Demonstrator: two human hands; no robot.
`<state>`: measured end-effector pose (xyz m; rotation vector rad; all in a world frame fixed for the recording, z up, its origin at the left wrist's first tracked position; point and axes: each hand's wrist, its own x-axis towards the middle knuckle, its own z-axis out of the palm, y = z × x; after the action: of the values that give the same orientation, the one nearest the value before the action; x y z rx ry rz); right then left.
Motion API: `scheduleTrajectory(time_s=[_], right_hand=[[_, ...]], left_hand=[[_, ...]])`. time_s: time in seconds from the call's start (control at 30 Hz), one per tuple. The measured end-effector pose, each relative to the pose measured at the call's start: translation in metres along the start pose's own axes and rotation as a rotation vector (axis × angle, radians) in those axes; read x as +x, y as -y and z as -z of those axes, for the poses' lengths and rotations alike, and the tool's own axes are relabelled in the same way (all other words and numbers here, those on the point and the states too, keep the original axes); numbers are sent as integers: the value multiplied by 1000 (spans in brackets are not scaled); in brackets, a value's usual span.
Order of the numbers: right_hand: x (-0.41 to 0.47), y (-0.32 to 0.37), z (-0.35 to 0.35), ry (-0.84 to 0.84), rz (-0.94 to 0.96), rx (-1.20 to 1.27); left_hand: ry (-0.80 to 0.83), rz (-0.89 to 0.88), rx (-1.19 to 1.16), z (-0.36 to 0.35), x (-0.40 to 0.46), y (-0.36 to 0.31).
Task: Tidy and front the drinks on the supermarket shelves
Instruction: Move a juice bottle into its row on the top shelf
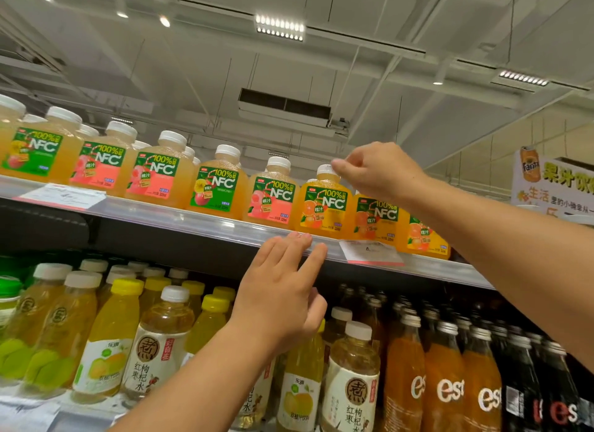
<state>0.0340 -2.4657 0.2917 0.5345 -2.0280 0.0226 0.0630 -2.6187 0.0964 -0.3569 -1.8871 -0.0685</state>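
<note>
Your left hand [283, 290] is nearest, fingers [291, 248] straight and spread, tips resting on the top shelf edge [193, 221], likely to steady you while you reach up. Your right hand [382, 171] pinches the white cap [325, 169] of an orange juice bottle [323, 206] at the shelf front, probably to turn its label forward, level with its neighbours.
</note>
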Motion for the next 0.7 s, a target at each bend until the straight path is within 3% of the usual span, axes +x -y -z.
scheduleTrajectory(time_s=[0.1,0.2,0.4,0.53,0.7], right_hand=[[-15,21,-4,122,123,-246],[-18,27,-15,76,146,-487],[-25,20,-27,109,60,-276],[-30,23,-31,120,18,-272],[-67,36,-41,-65,150,-55]], left_hand=[[-13,-2,4,0,0,-1],[-24,-3,14,0,1,-1],[-32,-14,39,0,0,0],[-26,-18,35,1,-1,1],[47,-12,6,4,0,0]])
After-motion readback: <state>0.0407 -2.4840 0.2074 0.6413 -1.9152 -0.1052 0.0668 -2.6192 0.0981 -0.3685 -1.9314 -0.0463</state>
